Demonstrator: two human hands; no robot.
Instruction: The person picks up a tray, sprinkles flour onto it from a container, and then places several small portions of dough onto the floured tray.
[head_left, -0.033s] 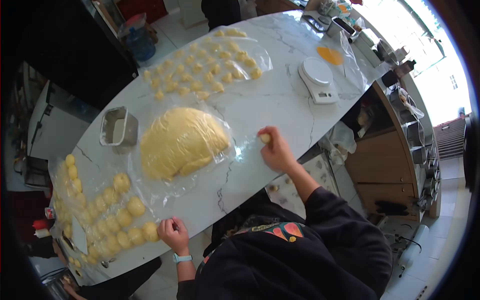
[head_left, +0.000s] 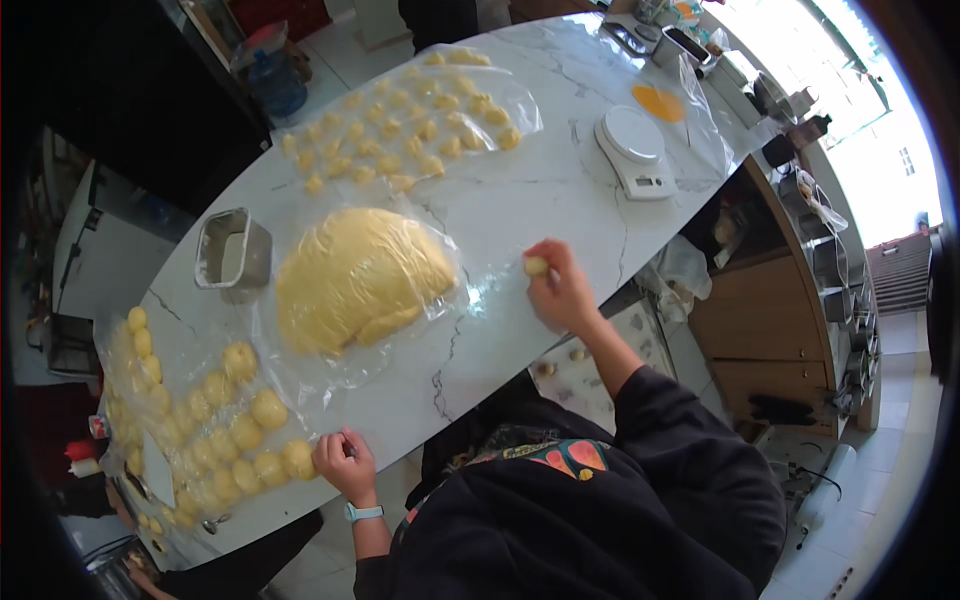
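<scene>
My right hand [head_left: 562,292] is closed round a small pale-yellow dough ball [head_left: 536,266], just above or on the marble table [head_left: 500,350]; I cannot tell whether the ball touches it. Curled into a loose fist, my left hand [head_left: 346,464] rests at the table's near edge with nothing visible in it. Beside it are rows of round dough balls [head_left: 246,432] under clear plastic film. A large mound of yellow dough [head_left: 365,280], wrapped in film, lies between my hands and farther back. Many small dough pieces [head_left: 412,125] sit under plastic at the far side.
A metal tin [head_left: 232,250] stands left of the mound. At the right are a white kitchen scale [head_left: 636,150] and an orange dough scraper [head_left: 658,103]. Pans and a wooden cabinet [head_left: 760,310] line the right. Another person's hand [head_left: 143,578] shows at the lower left.
My right hand has turned slightly, and the small dough ball in it shows a little more. The whole view has shifted a touch. My left hand stays at the table edge.
</scene>
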